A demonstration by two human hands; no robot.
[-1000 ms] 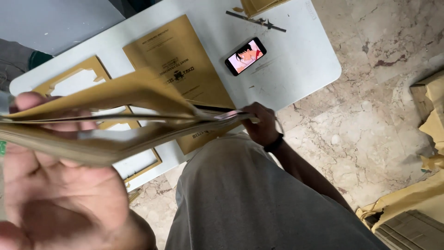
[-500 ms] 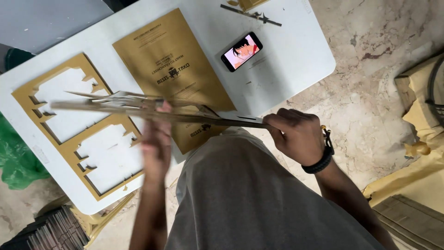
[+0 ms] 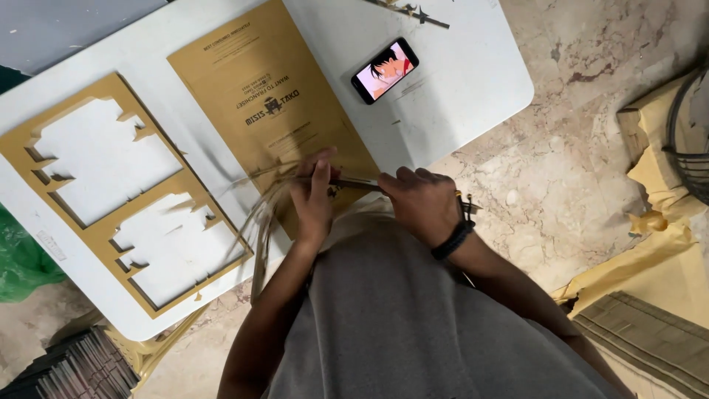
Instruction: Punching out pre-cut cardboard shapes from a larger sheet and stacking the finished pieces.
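Observation:
My left hand (image 3: pixel 314 193) and my right hand (image 3: pixel 422 203) grip the same bundle of thin brown cardboard sheets (image 3: pixel 267 216), held edge-on over the near edge of the white table (image 3: pixel 458 81). The sheets blur and fan downward to the left of my left hand. My right hand, with a dark band on the wrist, clamps the bundle's right end. Under the hands lies a flat printed brown cardboard sheet (image 3: pixel 258 96).
A brown cardboard frame with cut-out shapes (image 3: pixel 92 236) lies on the table's left. A phone with a lit screen (image 3: pixel 385 70) rests at the back, thin scraps (image 3: pixel 413 11) beyond it. Cardboard piles (image 3: pixel 657 244) sit on the marble floor at right; a dark stack (image 3: pixel 74 369) at lower left.
The bundle, earlier raised close to the camera then held level and spread wide, now sits lower near the table edge. Both hands have drawn together at its middle.

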